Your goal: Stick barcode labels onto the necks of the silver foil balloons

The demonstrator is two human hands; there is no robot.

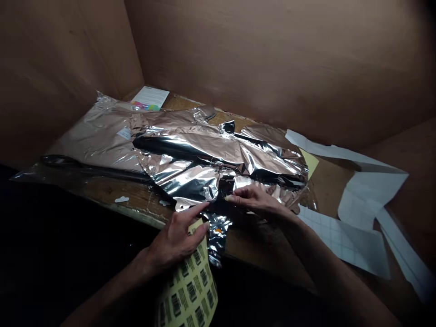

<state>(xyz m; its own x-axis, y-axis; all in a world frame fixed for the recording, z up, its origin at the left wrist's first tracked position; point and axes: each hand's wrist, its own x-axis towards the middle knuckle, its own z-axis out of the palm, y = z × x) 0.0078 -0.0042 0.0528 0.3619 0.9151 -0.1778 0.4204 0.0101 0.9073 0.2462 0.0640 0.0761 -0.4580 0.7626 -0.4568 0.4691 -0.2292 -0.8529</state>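
The fingers [238, 195] of the right hand [257, 202] lie pressed together on a crumpled, mirror-bright silver foil sheet [190, 181], just past the spread fingers of the left hand [177, 240], whose lower fingers overlap a curled pale-yellow sheet of black barcode labels [190, 290].

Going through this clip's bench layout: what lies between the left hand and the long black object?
The head view shows the wooden table between the left hand and the long black object, with two small white scraps lying on it.
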